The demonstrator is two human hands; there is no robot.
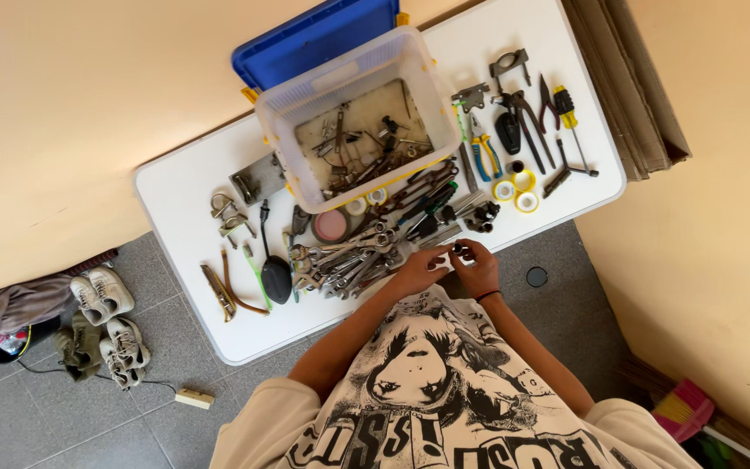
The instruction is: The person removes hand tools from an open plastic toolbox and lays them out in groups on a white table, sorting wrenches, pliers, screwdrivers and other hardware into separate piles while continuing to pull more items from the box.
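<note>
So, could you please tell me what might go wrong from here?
The small dark part pinched between the left hand and right hand sits near the table edge; if it slips, it may fall to the floor. The wrenches are piled close by, so an elbow could knock them off.
</note>
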